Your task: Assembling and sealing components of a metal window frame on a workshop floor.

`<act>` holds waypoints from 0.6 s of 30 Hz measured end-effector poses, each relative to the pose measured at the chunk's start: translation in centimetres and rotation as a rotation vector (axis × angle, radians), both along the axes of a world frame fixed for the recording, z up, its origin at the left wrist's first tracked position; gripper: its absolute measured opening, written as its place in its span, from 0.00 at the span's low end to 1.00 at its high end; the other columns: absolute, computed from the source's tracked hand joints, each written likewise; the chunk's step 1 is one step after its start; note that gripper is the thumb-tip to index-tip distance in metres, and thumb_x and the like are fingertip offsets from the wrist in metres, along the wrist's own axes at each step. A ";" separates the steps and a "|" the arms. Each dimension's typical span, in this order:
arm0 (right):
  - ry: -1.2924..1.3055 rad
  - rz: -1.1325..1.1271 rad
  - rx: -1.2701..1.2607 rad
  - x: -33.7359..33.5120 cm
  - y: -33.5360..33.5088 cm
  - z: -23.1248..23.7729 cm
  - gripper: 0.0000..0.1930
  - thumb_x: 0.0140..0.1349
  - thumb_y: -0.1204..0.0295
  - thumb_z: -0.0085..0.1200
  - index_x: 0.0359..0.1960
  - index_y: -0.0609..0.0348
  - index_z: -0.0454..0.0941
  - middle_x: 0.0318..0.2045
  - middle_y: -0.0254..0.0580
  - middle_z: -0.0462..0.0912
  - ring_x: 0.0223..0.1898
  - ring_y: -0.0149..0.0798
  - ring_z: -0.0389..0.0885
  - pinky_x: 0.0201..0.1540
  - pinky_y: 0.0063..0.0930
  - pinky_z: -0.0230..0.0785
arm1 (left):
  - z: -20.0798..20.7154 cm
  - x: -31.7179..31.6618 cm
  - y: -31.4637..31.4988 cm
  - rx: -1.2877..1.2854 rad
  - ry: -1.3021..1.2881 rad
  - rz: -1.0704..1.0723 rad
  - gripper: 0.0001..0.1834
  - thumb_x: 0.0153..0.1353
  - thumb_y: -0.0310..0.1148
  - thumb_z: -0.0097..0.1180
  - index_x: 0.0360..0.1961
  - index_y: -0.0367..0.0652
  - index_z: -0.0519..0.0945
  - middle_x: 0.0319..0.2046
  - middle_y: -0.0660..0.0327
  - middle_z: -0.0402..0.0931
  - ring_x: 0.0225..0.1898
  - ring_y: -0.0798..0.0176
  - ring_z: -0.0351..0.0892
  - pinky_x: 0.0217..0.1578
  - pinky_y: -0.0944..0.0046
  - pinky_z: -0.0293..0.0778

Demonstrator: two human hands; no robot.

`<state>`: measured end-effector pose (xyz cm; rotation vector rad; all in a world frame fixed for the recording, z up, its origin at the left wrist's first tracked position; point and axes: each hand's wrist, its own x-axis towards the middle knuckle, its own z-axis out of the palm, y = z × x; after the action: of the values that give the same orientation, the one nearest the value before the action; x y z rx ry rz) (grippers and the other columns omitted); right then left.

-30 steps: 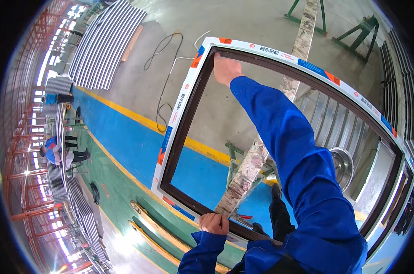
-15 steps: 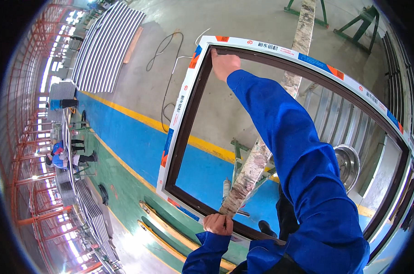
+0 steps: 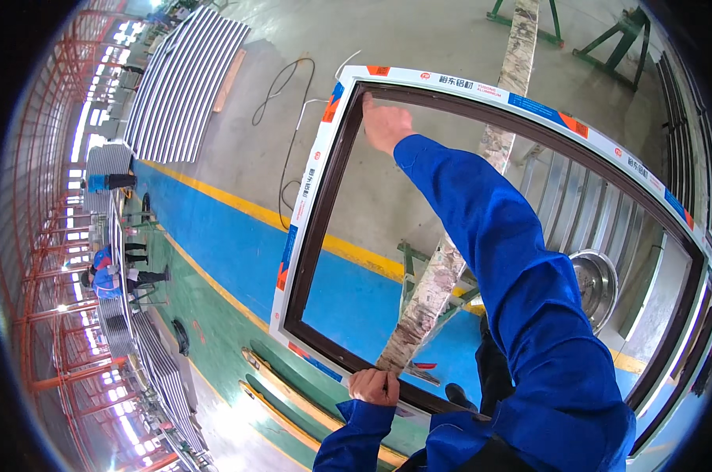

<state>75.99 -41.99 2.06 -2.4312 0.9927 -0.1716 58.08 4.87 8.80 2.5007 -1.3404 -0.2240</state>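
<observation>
A rectangular window frame [image 3: 459, 82], dark brown inside and covered with white, blue and orange protective film outside, lies across the supports in front of me. My left hand [image 3: 374, 387] is closed around its near edge, close to the near left corner. Across the opening reaches my right arm in a blue sleeve. My right hand [image 3: 386, 126] touches the inside of the far left corner with an outstretched index finger; its other fingers are partly hidden. Under the frame runs a padded, patterned support beam [image 3: 423, 315].
A round metal bowl [image 3: 594, 289] and long metal profiles [image 3: 580, 204] show through the frame's opening. Green trestles [image 3: 619, 47] stand far right. A cable [image 3: 287, 149] lies on the floor. Striped profile stacks [image 3: 184, 86] and co-workers [image 3: 108, 275] are at the left.
My right hand has shifted slightly nearer, its index finger still at the corner. Beneath the frame, a pale tube-shaped thing beside the beam is no longer visible and a small red thing now shows.
</observation>
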 end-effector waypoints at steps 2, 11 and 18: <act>-0.051 0.036 0.019 0.1 0.2 0.5 0.40 0.56 0.71 0.48 0.71 0.64 0.46 0.34 0.53 0.84 0.37 0.54 0.84 0.39 0.49 0.75 | 0.0 0.0 0.0 -0.005 -0.007 -0.005 0.09 0.50 0.28 0.58 0.16 0.43 0.73 0.18 0.59 0.73 0.24 0.52 0.73 0.31 0.54 0.65; -0.043 0.051 0.219 0.7 0.7 1.7 0.41 0.55 0.73 0.46 0.70 0.70 0.41 0.40 0.58 0.83 0.44 0.55 0.83 0.46 0.47 0.74 | 0.0 -0.2 0.0 0.015 0.006 0.004 0.09 0.50 0.27 0.58 0.16 0.43 0.73 0.18 0.59 0.72 0.23 0.52 0.73 0.31 0.55 0.66; -0.093 -0.041 0.287 1.4 0.3 0.9 0.41 0.56 0.71 0.48 0.71 0.64 0.42 0.41 0.58 0.83 0.46 0.57 0.82 0.49 0.49 0.72 | 0.0 0.0 0.0 0.039 0.018 -0.010 0.09 0.52 0.27 0.57 0.17 0.43 0.74 0.18 0.59 0.72 0.24 0.52 0.73 0.31 0.54 0.65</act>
<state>77.41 -41.70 2.92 -2.1251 0.9556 -0.1442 58.04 4.89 8.82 2.5183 -1.3547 -0.2765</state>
